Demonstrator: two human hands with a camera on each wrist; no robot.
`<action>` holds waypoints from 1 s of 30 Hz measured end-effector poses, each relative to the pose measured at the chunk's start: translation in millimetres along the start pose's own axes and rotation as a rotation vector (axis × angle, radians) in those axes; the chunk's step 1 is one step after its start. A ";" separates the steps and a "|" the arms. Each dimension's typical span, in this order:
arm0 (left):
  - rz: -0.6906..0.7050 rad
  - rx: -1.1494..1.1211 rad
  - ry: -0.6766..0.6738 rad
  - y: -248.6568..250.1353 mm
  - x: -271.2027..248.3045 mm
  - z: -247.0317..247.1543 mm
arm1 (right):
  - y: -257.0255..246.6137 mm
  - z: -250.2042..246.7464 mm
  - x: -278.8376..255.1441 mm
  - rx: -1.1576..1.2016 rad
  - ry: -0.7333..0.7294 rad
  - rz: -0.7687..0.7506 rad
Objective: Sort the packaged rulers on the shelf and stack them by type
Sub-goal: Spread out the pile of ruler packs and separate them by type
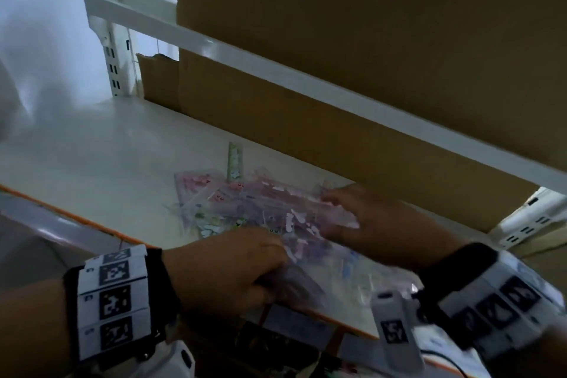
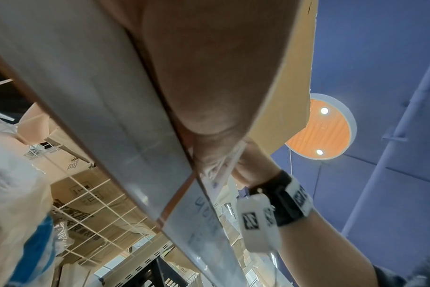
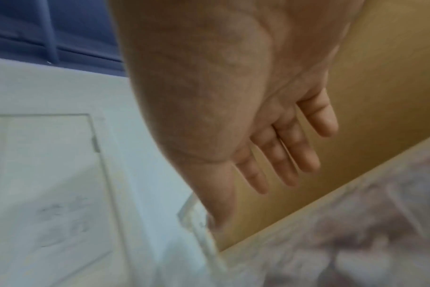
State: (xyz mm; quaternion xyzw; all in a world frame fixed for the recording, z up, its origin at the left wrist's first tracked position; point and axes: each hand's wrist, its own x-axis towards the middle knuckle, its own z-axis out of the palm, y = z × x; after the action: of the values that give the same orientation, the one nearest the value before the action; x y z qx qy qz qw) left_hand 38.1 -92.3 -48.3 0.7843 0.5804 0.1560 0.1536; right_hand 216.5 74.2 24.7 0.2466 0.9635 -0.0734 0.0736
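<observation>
A loose pile of packaged rulers (image 1: 245, 212) in clear wrappers, with pink, purple and green prints, lies on the white shelf (image 1: 107, 147) near its orange front edge. My left hand (image 1: 245, 267) is at that edge and pinches a wrapped ruler (image 1: 300, 282) from the pile's near side. In the left wrist view the same wrapped ruler (image 2: 221, 169) sticks out past the shelf edge under my left hand (image 2: 209, 87). My right hand (image 1: 352, 212) lies on the pile's right side with straight fingers (image 3: 282, 155). The blurred pile (image 3: 356, 233) shows below it.
A cardboard box (image 1: 306, 120) stands close behind the pile. A white upper shelf rail (image 1: 276, 70) crosses above, carrying more cardboard (image 1: 368, 9). One green ruler (image 1: 234, 159) points toward the back. Slotted uprights (image 1: 113, 64) stand at the left rear.
</observation>
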 end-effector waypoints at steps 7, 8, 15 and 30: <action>0.020 -0.027 0.020 -4.0 -1.7 1.9 | 47.9 11.9 35.8 -0.068 -0.356 0.095; 0.018 -0.019 0.020 -3.8 -1.5 2.3 | 51.7 13.4 35.0 -0.066 -0.305 0.088; 0.056 -0.041 0.071 -2.9 -3.2 1.8 | 48.3 21.3 24.0 -0.070 -0.095 0.010; 0.042 -0.026 0.086 -7.1 -4.1 8.6 | 116.1 4.2 3.0 0.672 0.127 0.283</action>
State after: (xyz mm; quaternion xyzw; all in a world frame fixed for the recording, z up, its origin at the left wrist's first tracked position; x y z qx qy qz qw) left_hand 34.5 -94.8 -59.3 0.7870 0.5677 0.2001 0.1353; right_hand 270.8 175.6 7.8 0.3919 0.8447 -0.3593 -0.0620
